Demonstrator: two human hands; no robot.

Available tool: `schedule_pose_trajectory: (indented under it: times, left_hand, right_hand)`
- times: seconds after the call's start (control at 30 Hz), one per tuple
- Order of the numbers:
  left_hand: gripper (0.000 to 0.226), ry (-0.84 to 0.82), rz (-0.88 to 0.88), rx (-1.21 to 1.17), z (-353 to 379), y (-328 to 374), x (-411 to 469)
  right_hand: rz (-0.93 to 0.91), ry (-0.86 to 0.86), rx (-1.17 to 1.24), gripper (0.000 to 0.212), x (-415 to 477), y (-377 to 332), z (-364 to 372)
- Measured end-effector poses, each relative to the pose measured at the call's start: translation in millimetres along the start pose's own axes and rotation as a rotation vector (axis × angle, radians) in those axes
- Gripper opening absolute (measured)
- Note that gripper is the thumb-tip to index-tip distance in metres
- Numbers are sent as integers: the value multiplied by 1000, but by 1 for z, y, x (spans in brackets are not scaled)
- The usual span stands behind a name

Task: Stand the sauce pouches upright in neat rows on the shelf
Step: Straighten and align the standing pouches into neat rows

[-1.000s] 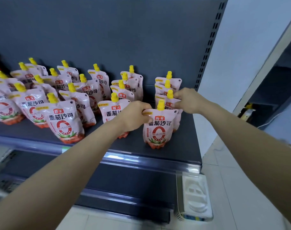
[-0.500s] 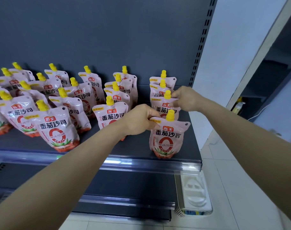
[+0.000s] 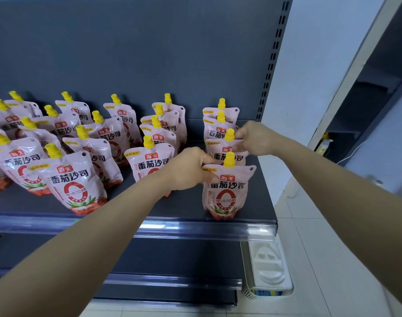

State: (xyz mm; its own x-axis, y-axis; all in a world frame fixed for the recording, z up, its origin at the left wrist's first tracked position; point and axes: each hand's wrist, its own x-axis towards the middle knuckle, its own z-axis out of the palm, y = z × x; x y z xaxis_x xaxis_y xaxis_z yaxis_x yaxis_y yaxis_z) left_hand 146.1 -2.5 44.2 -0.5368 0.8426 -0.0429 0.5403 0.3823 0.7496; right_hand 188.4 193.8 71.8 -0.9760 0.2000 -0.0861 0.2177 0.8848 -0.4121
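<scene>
Pink sauce pouches with yellow caps stand in rows on the dark shelf [image 3: 259, 202]. In the rightmost row, the front pouch [image 3: 226, 191] stands upright near the shelf's front edge. My left hand [image 3: 190, 170] pinches its top left corner. Behind it, my right hand [image 3: 255, 138] grips the top right corner of the second pouch [image 3: 222, 154]. Two further pouches [image 3: 220, 117] stand behind those, against the back panel. The row to the left is led by a pouch [image 3: 147, 163] partly hidden by my left wrist.
More pouches [image 3: 74, 184] fill the shelf's left half in looser rows. A lower shelf edge [image 3: 172, 282] juts out below. A white plastic tray [image 3: 268, 268] lies on the tiled floor at right. A white wall and dark doorway stand right of the shelf.
The front pouch has come forward toward the shelf edge under my left hand. My right hand keeps its hold on the second pouch. The view has shifted slightly right.
</scene>
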Motion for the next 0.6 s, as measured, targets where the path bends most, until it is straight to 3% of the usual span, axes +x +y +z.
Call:
schedule_pose_trajectory:
  times: [0.27, 0.43, 0.6]
  left_hand:
    - [15, 9, 27, 37, -4, -1, 2]
    - [22, -3, 30, 51, -4, -1, -1]
    - [5, -10, 55, 119, -8, 0, -4]
  right_hand:
    - [52, -99, 64, 27, -3, -3, -7]
    - [75, -93, 65, 28, -4, -8, -7]
    - [81, -58, 88, 23, -6, -7, -3]
